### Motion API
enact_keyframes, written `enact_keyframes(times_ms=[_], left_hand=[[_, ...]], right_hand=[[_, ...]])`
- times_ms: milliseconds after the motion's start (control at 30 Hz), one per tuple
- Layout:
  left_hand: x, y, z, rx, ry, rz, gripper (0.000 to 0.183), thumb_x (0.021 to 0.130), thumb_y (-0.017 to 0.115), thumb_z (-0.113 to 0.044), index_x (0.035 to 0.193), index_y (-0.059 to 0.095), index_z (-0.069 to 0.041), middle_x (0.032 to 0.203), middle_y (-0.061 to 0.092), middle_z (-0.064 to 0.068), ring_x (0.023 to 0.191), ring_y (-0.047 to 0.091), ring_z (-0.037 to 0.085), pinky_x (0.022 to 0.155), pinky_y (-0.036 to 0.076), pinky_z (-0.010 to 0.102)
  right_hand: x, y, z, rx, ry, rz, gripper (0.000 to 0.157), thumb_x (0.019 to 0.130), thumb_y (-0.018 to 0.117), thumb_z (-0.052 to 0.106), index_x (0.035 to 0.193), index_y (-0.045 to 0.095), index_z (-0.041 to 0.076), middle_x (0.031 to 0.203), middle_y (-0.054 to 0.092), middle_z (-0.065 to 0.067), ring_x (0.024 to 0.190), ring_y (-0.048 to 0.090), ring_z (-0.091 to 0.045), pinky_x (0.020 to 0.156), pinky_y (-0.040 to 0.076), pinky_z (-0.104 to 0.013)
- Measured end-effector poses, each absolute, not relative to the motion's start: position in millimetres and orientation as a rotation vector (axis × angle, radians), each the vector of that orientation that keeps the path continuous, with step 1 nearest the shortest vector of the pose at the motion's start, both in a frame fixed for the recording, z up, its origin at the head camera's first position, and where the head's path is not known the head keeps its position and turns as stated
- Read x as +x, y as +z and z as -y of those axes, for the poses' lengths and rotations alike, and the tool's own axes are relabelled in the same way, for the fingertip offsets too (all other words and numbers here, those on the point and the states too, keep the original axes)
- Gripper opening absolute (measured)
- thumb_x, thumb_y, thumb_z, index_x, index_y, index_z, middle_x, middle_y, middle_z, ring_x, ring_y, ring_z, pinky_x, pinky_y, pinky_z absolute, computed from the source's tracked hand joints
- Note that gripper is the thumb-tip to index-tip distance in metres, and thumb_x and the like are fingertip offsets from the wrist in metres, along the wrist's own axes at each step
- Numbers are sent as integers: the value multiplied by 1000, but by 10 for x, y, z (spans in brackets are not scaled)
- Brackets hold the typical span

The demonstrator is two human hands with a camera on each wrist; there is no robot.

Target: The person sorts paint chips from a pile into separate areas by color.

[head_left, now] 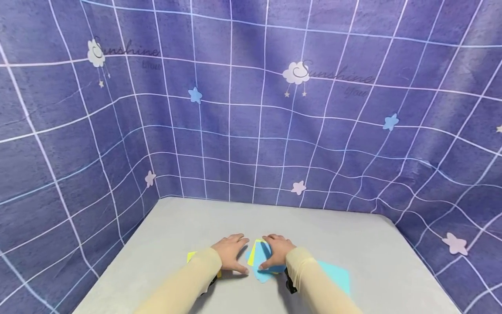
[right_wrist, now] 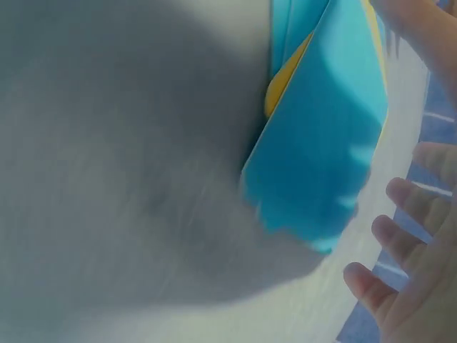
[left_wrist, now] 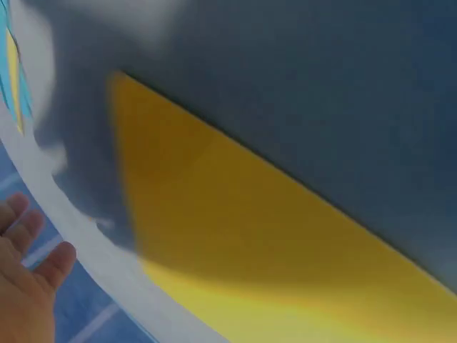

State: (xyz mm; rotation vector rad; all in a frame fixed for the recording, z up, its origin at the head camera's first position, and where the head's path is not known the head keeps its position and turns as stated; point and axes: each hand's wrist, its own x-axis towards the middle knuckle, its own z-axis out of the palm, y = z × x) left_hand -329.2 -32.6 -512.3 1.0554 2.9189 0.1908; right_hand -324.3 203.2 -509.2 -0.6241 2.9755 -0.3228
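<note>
1. Blue-and-yellow paper pile (head_left: 260, 256) sits between left hand (head_left: 229, 253) and right hand (head_left: 280, 251), nearer the right;
2. both spread, fingers apart; tbh can't tell if the right touches it;
3. yellow sheet (left_wrist: 235, 214) beside the left hand; turquoise sheet (head_left: 337, 279) on the right hand's outer side;
4. grey table (head_left: 235, 218) below both.

Violet-blue fabric backdrop (head_left: 247, 43), pale grid lines (head_left: 261, 105), white clouds (head_left: 296, 73), pastel stars (head_left: 195, 95), light-grey tabletop (head_left: 333, 231)

A person's left hand (head_left: 229, 254) is just beside overlapping blue and yellow pieces (head_left: 259, 255) on a pale gray desk (head_left: 219, 218), the right hand (head_left: 279, 252) at their other edge; a turquoise sheet (head_left: 336, 277) lies by the right sleeve (head_left: 313, 274), before purple grid-patterned fabric (head_left: 243, 113).
</note>
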Motion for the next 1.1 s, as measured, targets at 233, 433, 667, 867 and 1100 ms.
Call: enact_keyframes(times_ms=[233, 433, 667, 867, 1100], left_hand=[[-3339, -5150, 31, 1117, 133, -2885, 105, 67, 65, -77, 146, 40, -13, 147, 40, 12, 135, 37, 26, 107, 36, 43], [-3404, -5189, -96, 1142, 110, -2892, 107, 66, 67, -77, 146, 40, -12, 146, 41, 13, 135, 38, 26, 106, 36, 42], [-3307, -5146, -142, 1029, 147, -2818, 109, 62, 75, -72, 146, 41, -12, 147, 41, 14, 134, 40, 27, 106, 37, 42], [-3319, -5113, -182, 1015, 166, -2806, 105, 63, 75, -71, 146, 42, -16, 145, 44, 10, 126, 49, 27, 101, 43, 40], [-3414, -5157, -241, 1115, 141, -2817, 100, 64, 72, -73, 143, 46, -17, 138, 50, 7, 122, 52, 22, 101, 43, 38]], right_hand=[[-3241, -5073, -2094, -602, -316, -2951, 102, 65, 78, 63, 145, 43, 11, 142, 46, -14, 128, 43, -35, 98, 39, -59], [-3213, -5076, -2089, -590, -294, -2950, 101, 65, 79, 62, 145, 43, 10, 142, 46, -14, 127, 44, -35, 97, 40, -58], [-3102, -5141, -2082, -552, -306, -2896, 103, 62, 83, 59, 144, 44, 10, 141, 46, -12, 124, 47, -33, 97, 43, -52], [-3080, -5127, -2147, -550, -286, -2917, 104, 60, 85, 59, 144, 45, 11, 138, 47, -9, 121, 49, -30, 97, 44, -49], [-3093, -5114, -2216, -571, -298, -2940, 101, 58, 85, 59, 142, 48, 16, 134, 51, -7, 117, 51, -27, 94, 45, -47]])
